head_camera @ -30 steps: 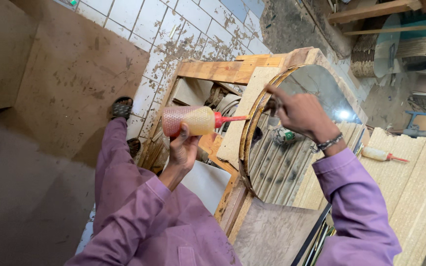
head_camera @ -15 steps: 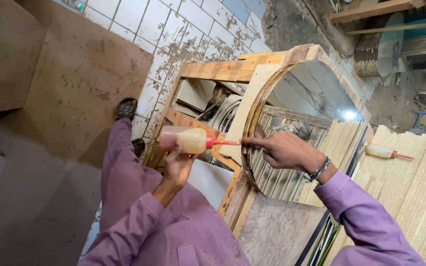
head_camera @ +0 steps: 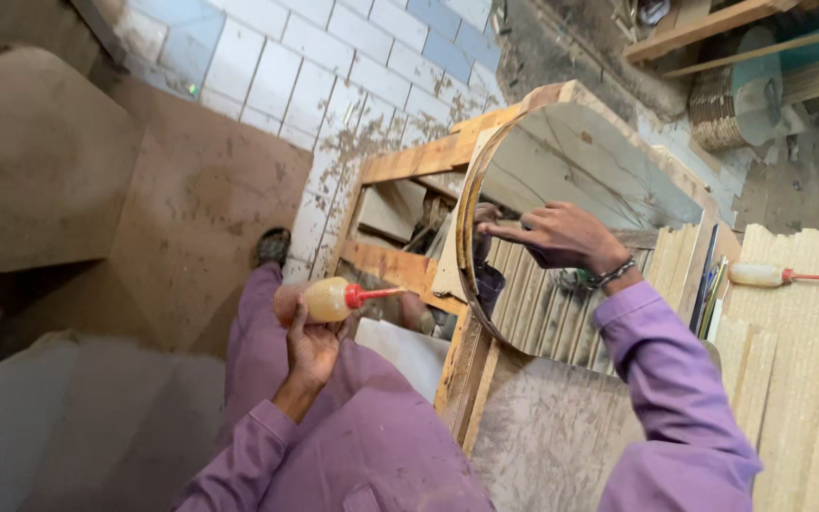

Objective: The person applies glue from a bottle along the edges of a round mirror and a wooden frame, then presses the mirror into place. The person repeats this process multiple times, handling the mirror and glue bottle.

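Observation:
My left hand (head_camera: 307,343) grips a yellowish glue bottle (head_camera: 330,299) with a red nozzle, held over my lap and pointing right toward a round mirror (head_camera: 588,180). The mirror leans upright in a thin curved wooden rim (head_camera: 466,213), backed by a wooden frame (head_camera: 416,159). My right hand (head_camera: 557,235) rests with its fingers stretched left onto the rim at the mirror's left edge; it holds nothing. A bracelet sits on that wrist. Both sleeves are purple.
A second glue bottle (head_camera: 760,275) with a red nozzle lies on stacked pale boards (head_camera: 808,379) at the right. A tiled wall (head_camera: 334,76) and dusty floor lie to the left, with my shoe (head_camera: 274,246) on it. Timber and clutter fill the top right.
My left hand lowered the glue bottle toward my lap. My right hand slid down from the rim's upper part to its left edge. The view swung right.

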